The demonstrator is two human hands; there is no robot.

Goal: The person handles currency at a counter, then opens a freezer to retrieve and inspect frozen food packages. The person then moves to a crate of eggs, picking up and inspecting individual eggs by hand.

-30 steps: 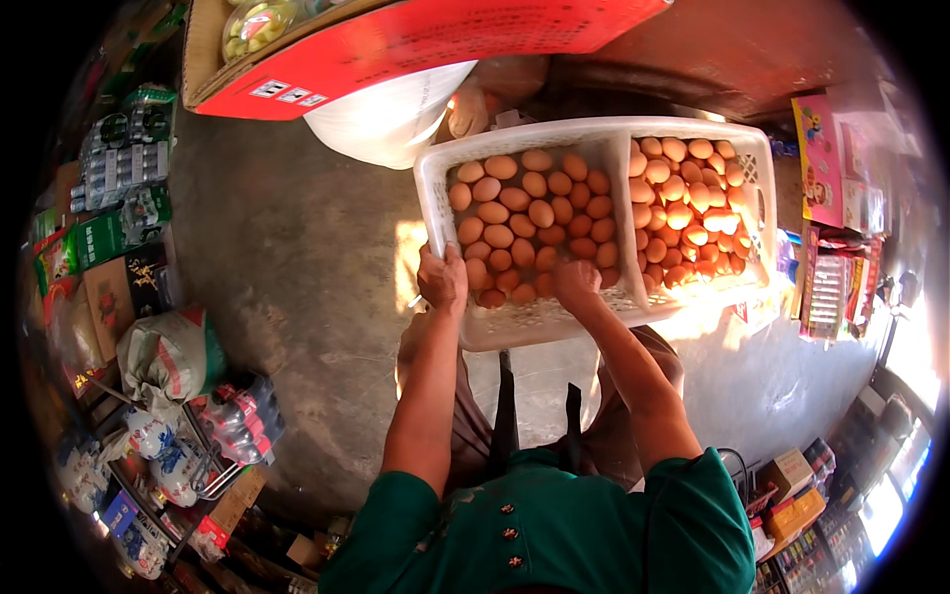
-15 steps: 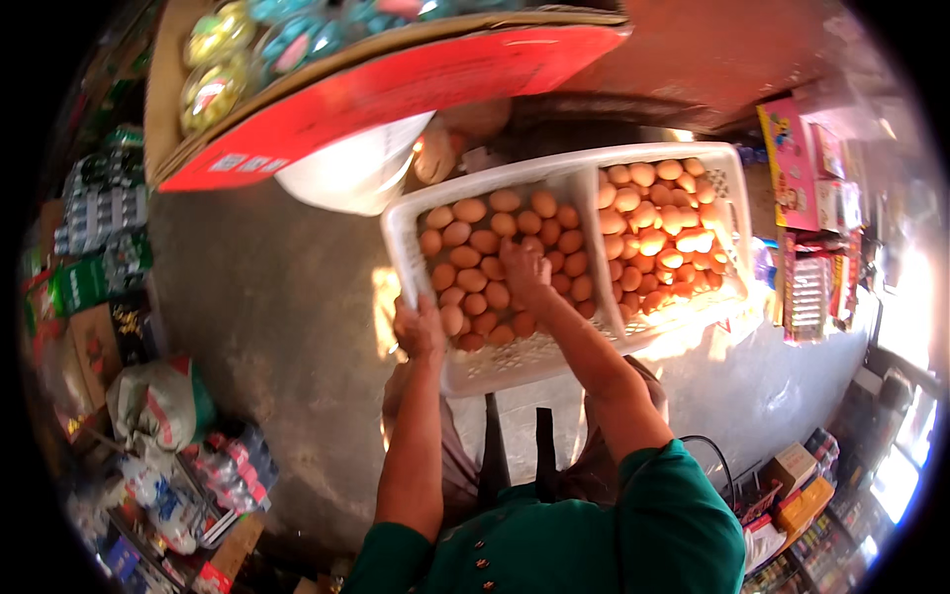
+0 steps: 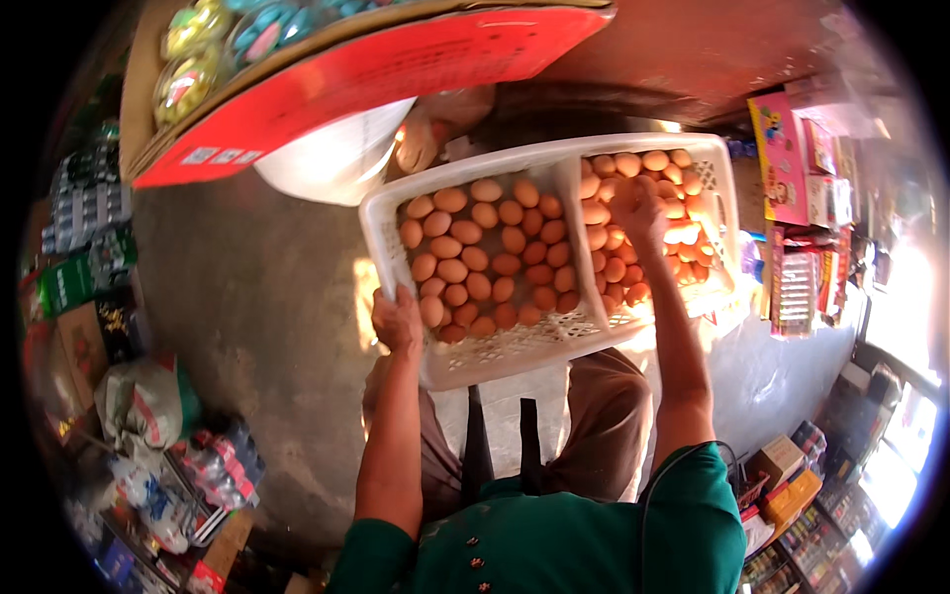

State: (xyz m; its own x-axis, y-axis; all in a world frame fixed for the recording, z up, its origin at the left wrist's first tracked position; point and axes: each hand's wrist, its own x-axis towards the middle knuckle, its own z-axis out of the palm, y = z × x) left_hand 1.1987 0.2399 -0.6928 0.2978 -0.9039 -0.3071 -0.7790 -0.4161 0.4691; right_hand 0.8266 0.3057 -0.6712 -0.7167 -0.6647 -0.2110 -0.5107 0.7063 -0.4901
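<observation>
A white plastic crate (image 3: 465,174) with a divider (image 3: 572,198) lies before me, slightly tilted. Brown eggs (image 3: 451,271) are spread loosely in its left compartment, with gaps between some of them. More eggs (image 3: 616,270) fill the right compartment closely, partly in bright sunlight. My left hand (image 3: 398,319) is closed around the crate's left wall near its front corner. Over the right compartment, my right hand (image 3: 638,208) reaches down among the eggs with fingers curled together. The back of that hand hides its fingertips and whatever they hold.
A red-sided cardboard box (image 3: 376,89) of clear-wrapped toys rises beyond the crate, beside a white bucket (image 3: 322,163). Pink boxed goods (image 3: 782,158) stand at the right. Sacks (image 3: 148,401) and bottle packs (image 3: 220,465) crowd the left. My knees are under the crate's near side.
My right hand has moved from the left compartment across the divider to the right one. My left hand keeps its hold on the crate wall. The view has shifted slightly.
</observation>
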